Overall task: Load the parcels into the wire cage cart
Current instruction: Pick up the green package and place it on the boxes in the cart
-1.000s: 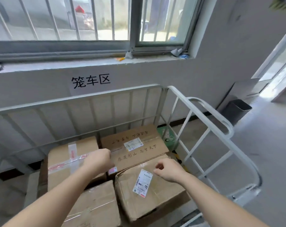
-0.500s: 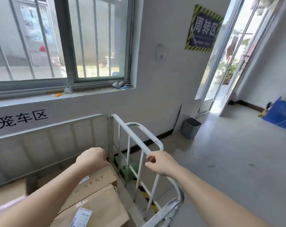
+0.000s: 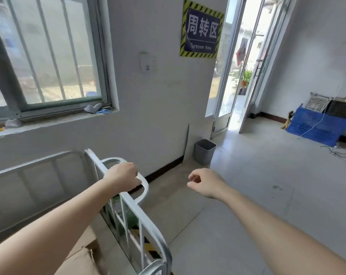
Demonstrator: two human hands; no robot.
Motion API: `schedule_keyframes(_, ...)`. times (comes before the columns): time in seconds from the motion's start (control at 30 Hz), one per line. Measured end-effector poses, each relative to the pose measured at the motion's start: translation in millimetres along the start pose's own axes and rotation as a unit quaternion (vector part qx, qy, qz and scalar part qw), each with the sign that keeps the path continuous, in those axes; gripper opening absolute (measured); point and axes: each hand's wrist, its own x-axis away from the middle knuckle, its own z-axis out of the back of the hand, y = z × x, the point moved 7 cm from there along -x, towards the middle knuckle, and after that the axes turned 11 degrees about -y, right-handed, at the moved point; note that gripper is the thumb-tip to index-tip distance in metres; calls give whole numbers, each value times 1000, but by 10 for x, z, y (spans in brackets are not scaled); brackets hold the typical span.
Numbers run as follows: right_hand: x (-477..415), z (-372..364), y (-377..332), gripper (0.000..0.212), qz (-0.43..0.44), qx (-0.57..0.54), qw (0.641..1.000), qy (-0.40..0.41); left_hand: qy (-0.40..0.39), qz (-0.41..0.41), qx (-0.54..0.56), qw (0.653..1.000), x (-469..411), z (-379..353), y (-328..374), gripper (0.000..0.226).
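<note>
Our left grip (image 3: pixel 122 178) curls at the handle (image 3: pixel 146 188) of the wire cage cart (image 3: pixel 142 217), hold uncertain; our right grip (image 3: pixel 204 183) hangs loosely curled, empty.

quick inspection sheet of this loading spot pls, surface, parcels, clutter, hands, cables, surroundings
surface: pale tiled floor, a few stains
job's things: wire cart, cardboard box inside
clutter: rag on the windowsill, blue crate at far right
grips: left hand over the cart's rail, hold unclear; right hand loosely curled, empty
cables: white cord across the crate, loose wires on floor
surroundings: barred window, sign, open doorway, grey bin
</note>
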Motion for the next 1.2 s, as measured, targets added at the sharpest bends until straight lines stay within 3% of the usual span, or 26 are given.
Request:
schedule_keyframes(0.33,-759,1054,1304,27,-27,18,999,21,9,-58,6,998,-1452,302,1224,30)
schedule_keyframes(0.63,-1733,1640,2225,30,-20,18,1000,0,-19,-44,2,999,-2496,427,1973,35)
schedule_keyframes(0.9,-3169,1865,2501,27,76,49,993,-82,-35,79,34,996,-3272,347,1952,35)
schedule_keyframes(1.2,-4683,1681,1925,26,184,97,961,-184,-51,242,99,964,-3608,203,1346,34)
